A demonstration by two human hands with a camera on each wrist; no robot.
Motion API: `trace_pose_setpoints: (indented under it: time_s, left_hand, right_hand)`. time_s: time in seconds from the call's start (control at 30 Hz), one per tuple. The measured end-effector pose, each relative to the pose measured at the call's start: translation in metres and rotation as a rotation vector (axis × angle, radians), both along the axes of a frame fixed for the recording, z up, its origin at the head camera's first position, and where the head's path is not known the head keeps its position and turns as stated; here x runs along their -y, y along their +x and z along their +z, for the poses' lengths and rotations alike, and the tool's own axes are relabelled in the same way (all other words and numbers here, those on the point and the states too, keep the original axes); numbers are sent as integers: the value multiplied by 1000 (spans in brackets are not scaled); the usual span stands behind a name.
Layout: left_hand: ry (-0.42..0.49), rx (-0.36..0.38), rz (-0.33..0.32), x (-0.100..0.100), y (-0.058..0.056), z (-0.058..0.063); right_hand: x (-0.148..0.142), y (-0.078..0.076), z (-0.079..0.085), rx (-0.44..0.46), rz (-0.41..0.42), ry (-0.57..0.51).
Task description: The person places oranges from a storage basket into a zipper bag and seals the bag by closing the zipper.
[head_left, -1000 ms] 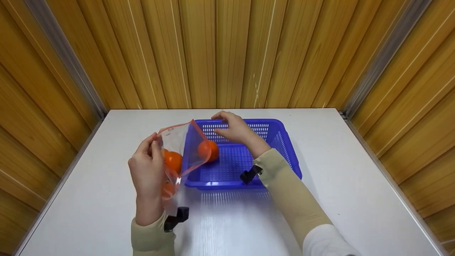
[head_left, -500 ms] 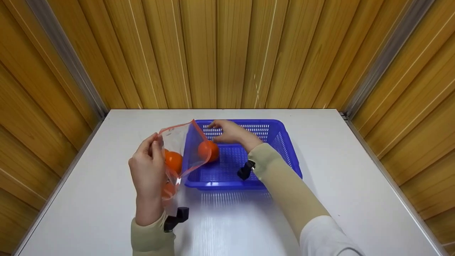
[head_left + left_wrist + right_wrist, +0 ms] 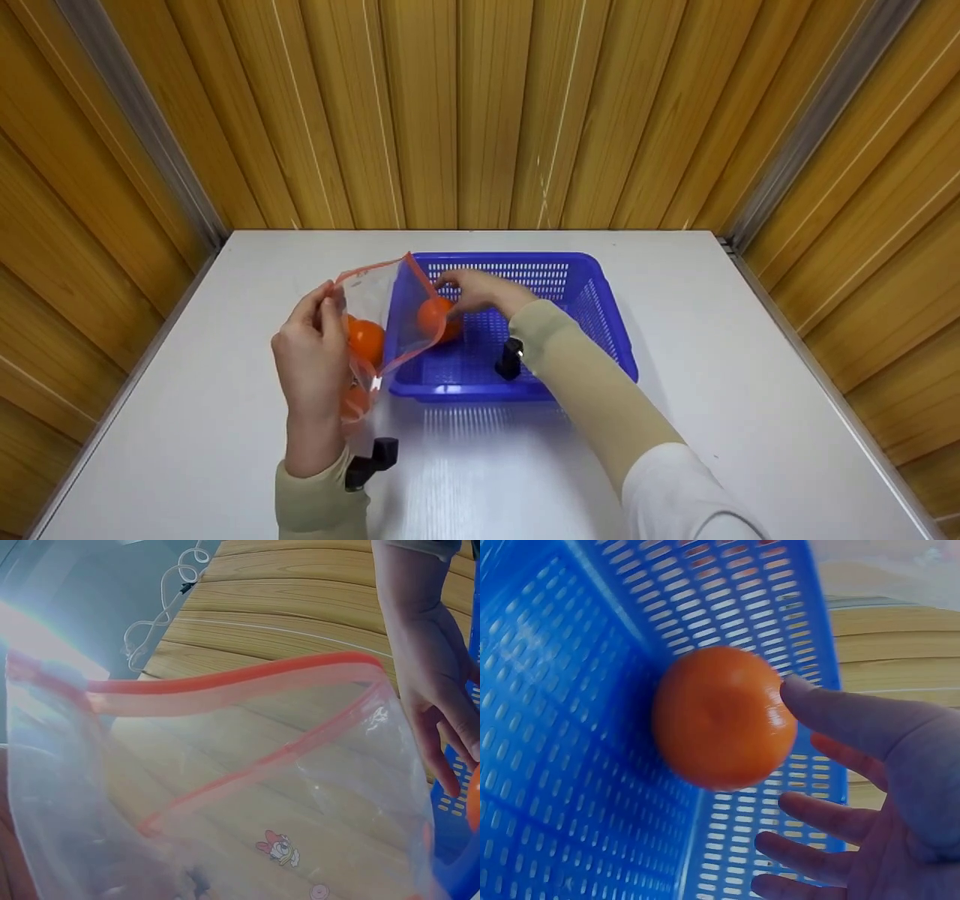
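Observation:
My left hand [image 3: 311, 364] pinches the edge of a clear zip bag [image 3: 373, 289] with a red-orange trim, its mouth spread toward the basket. Inside the bag are oranges [image 3: 366, 341], partly behind the hand. The left wrist view shows the bag's open mouth and a small cartoon print [image 3: 282, 849]. One orange [image 3: 724, 716] lies in the blue plastic basket [image 3: 480, 390], against its left wall; the bag overlaps it in the head view. My right hand [image 3: 480, 291] is over the basket with fingers spread and the thumb tip right at this orange's side.
The basket, with slotted walls, stands on a white table [image 3: 720, 375] toward the back. Wood-patterned panels [image 3: 480, 112] enclose the table at the back and sides. A white cable [image 3: 166, 611] hangs in the left wrist view.
My right hand has come down into the basket toward the orange, from above the back rim. The left hand and bag have stayed in place.

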State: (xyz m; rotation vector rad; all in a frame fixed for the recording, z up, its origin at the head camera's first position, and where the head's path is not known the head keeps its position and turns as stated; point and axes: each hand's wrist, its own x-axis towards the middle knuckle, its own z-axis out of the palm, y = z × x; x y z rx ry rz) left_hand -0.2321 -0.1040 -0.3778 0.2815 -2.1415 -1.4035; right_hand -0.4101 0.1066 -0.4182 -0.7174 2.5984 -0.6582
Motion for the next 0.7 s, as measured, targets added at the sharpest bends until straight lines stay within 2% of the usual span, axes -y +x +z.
trace_pose_setpoints:
  time_s: [0.1, 0.33, 0.7]
  left_hand:
    - [-6, -1, 4, 0, 0, 0]
    - [-42, -63, 24, 1, -3, -5]
    - [-21, -23, 16, 1, -2, -2]
  right_hand:
    - [3, -1, -4, 13, 16, -2]
    - [8, -3, -11, 70, 48, -10]
    - [5, -5, -19, 87, 18, -34]
